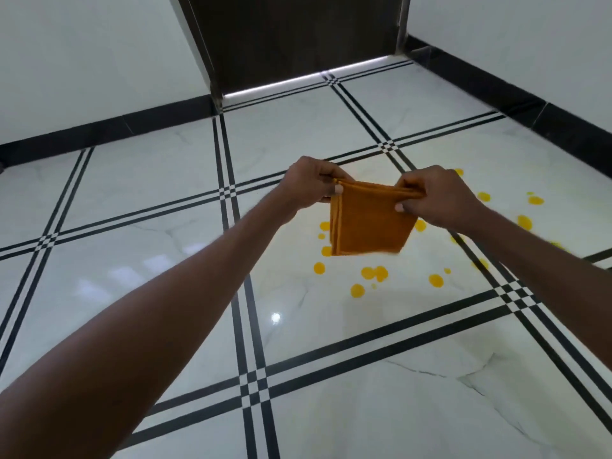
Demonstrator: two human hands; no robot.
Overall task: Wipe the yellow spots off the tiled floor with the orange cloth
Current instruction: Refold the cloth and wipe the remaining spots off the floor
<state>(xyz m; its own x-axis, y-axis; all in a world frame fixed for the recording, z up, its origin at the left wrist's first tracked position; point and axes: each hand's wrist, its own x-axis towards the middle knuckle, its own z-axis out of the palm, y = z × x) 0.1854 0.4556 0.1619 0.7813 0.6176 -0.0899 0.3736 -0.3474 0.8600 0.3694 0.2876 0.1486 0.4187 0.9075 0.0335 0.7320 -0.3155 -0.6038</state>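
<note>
I can read no text, label, brand, number or sign anywhere in front of me.
</note>
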